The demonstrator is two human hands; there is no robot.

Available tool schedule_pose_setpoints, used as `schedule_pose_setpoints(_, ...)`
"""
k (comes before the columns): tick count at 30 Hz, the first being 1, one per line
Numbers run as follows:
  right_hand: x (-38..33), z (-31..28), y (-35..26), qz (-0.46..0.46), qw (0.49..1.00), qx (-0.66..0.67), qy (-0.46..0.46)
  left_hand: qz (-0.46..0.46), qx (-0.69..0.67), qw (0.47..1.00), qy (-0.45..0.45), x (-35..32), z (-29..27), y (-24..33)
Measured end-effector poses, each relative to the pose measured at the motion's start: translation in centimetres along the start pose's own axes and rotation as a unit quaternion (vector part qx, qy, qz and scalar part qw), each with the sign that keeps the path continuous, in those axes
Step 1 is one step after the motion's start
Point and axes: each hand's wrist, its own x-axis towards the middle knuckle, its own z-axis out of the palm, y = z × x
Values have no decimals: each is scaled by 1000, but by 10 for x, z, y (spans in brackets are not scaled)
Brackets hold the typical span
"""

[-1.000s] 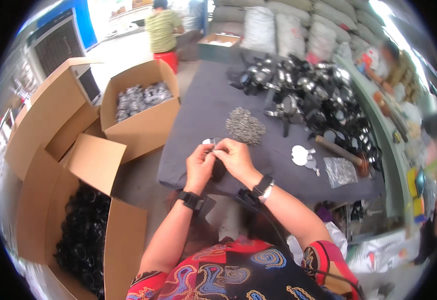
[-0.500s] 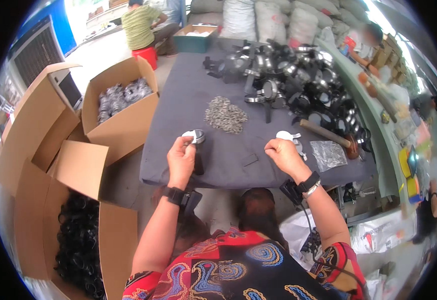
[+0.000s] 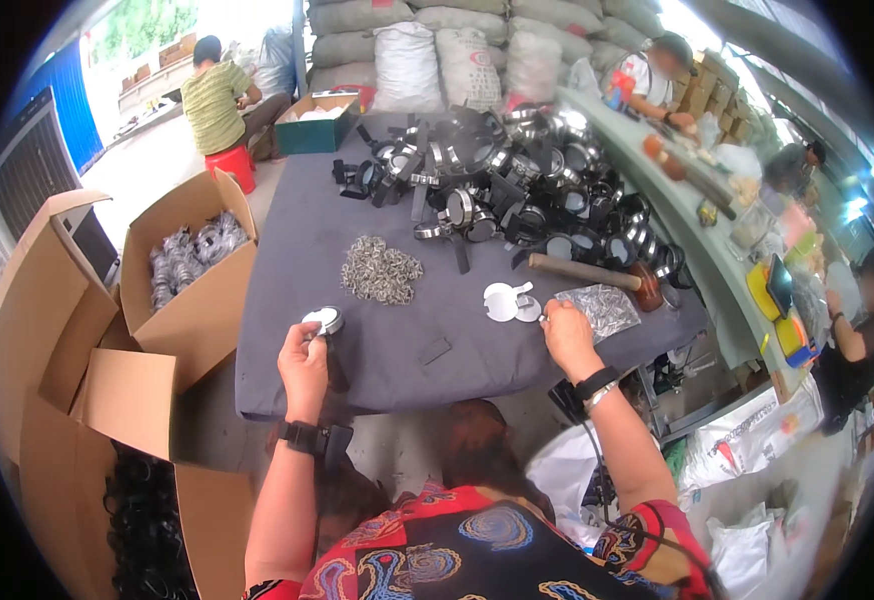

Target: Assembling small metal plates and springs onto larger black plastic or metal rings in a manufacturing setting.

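Note:
My left hand (image 3: 303, 372), its fingers pinched, holds a round silver-rimmed piece (image 3: 325, 320) with a white face near the table's left front. A dark strap-like part hangs below that piece. My right hand (image 3: 569, 338) has its fingertips closed together at the edge of a clear bag of small metal pieces (image 3: 607, 308); whatever is between them is too small to name. Just left of these fingers lie flat white discs with tabs (image 3: 503, 302). A heap of small metal links (image 3: 382, 271) sits farther back, between the hands. A small dark rectangle (image 3: 436, 350) lies flat in front.
Behind is a big pile of silver-rimmed round pieces with black straps (image 3: 517, 170). A mallet (image 3: 587, 271) lies before it. Open cardboard boxes stand left, one with wrapped silver parts (image 3: 192, 260), one with black parts (image 3: 152, 520). Other people sit far left and along the right bench (image 3: 697, 185).
The whole view has shifted. My right hand has moved right, off the white discs to the clear bag's edge. My left hand still holds the round piece.

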Motion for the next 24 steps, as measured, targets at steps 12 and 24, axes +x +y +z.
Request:
schedule_pose_setpoints(12,-3,-16,-12,-47,993,100,31,-26,14,999,-13,3,4,8)
schedule_pose_setpoints(24,15,-14,-33,-100,972,214,18,-25,-13,999,-21,3,-2,3)
